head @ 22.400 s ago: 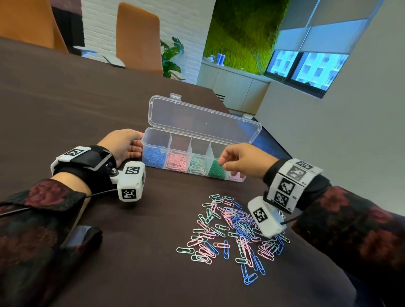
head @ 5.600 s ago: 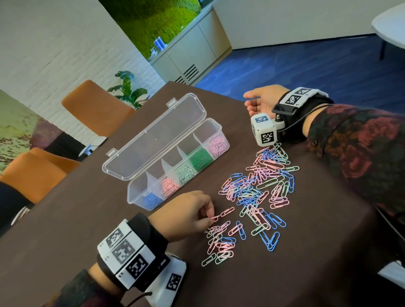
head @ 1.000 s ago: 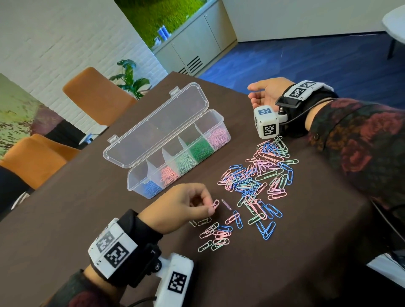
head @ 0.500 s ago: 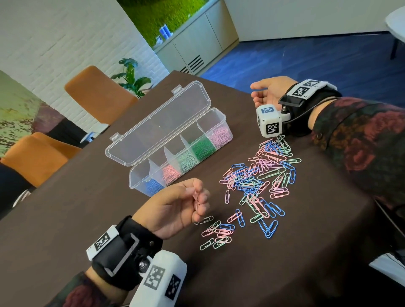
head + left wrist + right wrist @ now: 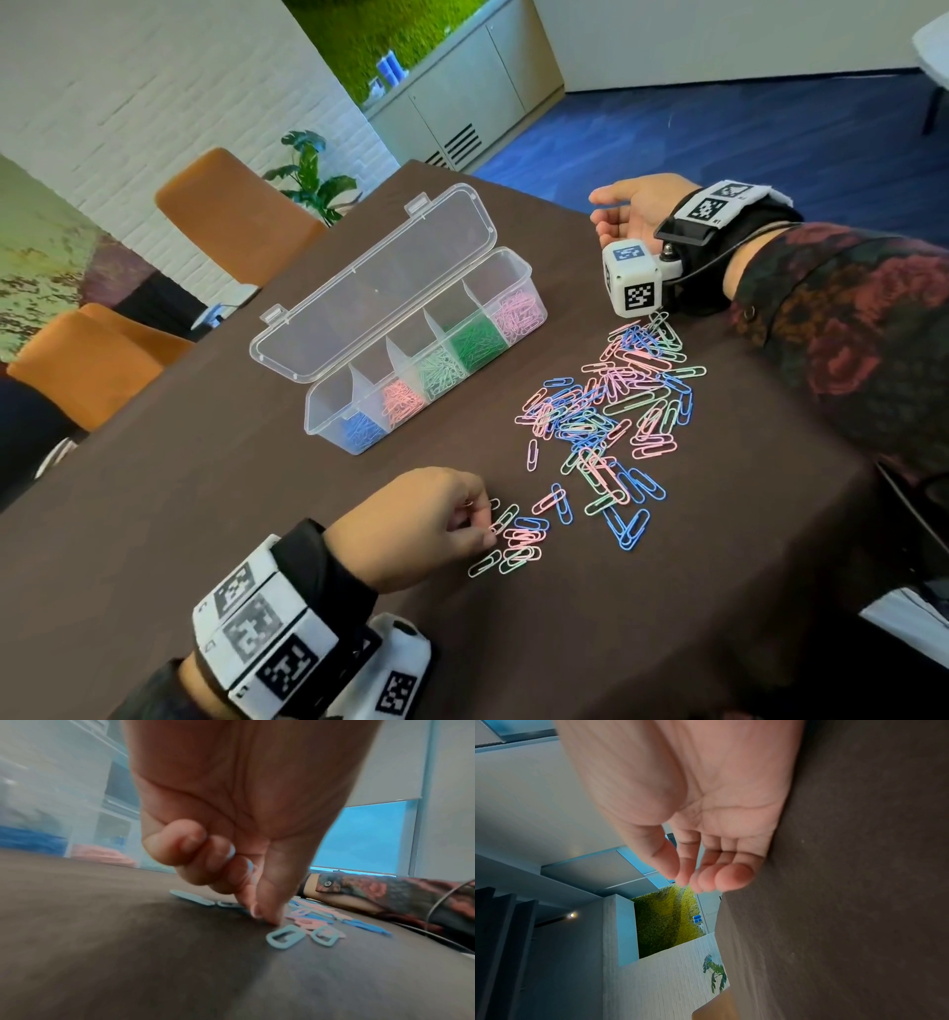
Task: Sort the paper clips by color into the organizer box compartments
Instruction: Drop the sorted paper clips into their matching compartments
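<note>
The clear organizer box (image 5: 328, 411) stands open at mid-table, its compartments filled with blue (image 5: 362, 429), salmon (image 5: 403, 403), light green (image 5: 436, 372), dark green (image 5: 475, 342) and pale pink clips (image 5: 518, 316). A loose pile of mixed paper clips (image 5: 606, 411) lies to its right, and a small group (image 5: 518, 545) lies nearer me. My left hand (image 5: 482, 519) is down at that small group. Its thumb and forefinger (image 5: 264, 916) pinch at a pink clip on the table while the other fingers stay curled. My right hand (image 5: 608, 213) rests on its edge beyond the pile, fingers relaxed (image 5: 698, 878), holding nothing.
The dark brown table (image 5: 205, 488) ends close behind my right hand and along the right side. Two orange chairs (image 5: 231, 216) (image 5: 87, 360) stand at the far left edge, with a potted plant (image 5: 313, 174) behind them.
My left hand, lifted and turned palm-up with a pink clip half a second ago, has rolled back over and come down onto the small group of clips. The right hand has stayed put.
</note>
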Tool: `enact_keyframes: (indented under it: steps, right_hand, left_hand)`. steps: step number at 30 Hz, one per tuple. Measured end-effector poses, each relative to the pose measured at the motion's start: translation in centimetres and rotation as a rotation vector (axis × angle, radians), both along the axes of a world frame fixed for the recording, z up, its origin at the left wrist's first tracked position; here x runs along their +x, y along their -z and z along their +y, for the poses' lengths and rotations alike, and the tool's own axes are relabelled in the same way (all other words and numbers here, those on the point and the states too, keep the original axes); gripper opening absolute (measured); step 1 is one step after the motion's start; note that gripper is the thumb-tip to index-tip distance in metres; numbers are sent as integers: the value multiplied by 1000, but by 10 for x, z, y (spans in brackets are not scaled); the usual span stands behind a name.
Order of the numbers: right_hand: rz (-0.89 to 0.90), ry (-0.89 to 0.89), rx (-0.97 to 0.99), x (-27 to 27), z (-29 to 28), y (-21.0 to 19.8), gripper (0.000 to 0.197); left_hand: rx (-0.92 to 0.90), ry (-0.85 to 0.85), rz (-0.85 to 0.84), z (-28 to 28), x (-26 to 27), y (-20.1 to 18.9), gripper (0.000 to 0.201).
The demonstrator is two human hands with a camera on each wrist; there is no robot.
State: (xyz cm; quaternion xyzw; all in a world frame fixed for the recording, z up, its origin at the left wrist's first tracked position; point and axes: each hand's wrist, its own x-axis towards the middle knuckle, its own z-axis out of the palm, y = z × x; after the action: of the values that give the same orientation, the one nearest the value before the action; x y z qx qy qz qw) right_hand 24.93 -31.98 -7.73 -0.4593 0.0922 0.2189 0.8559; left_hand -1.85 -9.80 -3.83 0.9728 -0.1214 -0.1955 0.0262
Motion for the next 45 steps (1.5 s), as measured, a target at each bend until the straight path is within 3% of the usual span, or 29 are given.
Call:
enact_keyframes:
  steps: [3, 6, 8, 11, 13, 15, 17, 20, 22, 24, 26, 29, 32, 36, 39, 41, 45]
  right_hand:
    - [0, -7, -5, 0, 0, 0, 16]
    - [2, 4, -3, 1, 0, 0, 16]
    - [2, 3, -2, 3, 0, 1, 15]
    - [2, -3, -3, 4, 0, 1, 15]
    - [2, -2, -3, 4, 0, 1, 14]
    - [3, 0, 1, 4, -1, 1, 14]
    - [6, 5, 7, 4, -1, 1, 14]
    - [11, 3, 6, 2, 0, 0, 14]
    - [13, 2, 2, 1, 1, 0, 15]
    - [14, 2, 3, 1, 1, 0, 16]
    - [17, 8, 9, 1, 0, 0, 15]
    - [15, 13, 6, 1, 0, 0, 14]
    - [7, 11, 8, 1, 1, -1, 12]
    - [6, 7, -1, 1, 0, 0, 13]
    - [-5, -7, -1, 2, 0, 0, 15]
    - [-6, -6, 2, 3, 0, 1, 15]
    - [8, -13, 10, 3, 0, 2, 17]
  left_hand:
    - [-196, -104, 24, 8, 2, 0, 19]
    - [-651, -351, 142, 12, 4, 0, 20]
    - [-1023, -497, 321, 12, 5, 3, 14]
    - [-1575, -490, 640, 10, 8, 11, 8]
    - [-1763, -451, 680, 7, 9, 15, 19]
    - [-1817, -490, 727, 3, 11, 18, 26]
    - [-1688, -566, 677, -5, 12, 17, 24]
    - [-1090, -508, 287, -16, 16, 11, 13]
    - [-680, -291, 107, -23, 22, 4, 13]
    - [-371, -91, 48, -30, 29, 1, 15]
    - [-218, -6, 74, -36, 33, 1, 17]
    - [-152, 51, 104, -42, 35, 3, 18]
    - [-316, -32, 172, -35, 35, 2, 25]
    - [-1129, -407, 381, -11, 28, 8, 19]
    - [-1568, -494, 572, 3, 20, 16, 12]
    - [-1683, -502, 632, 6, 16, 17, 2]
    - [-1636, -502, 637, 5, 10, 12, 9]
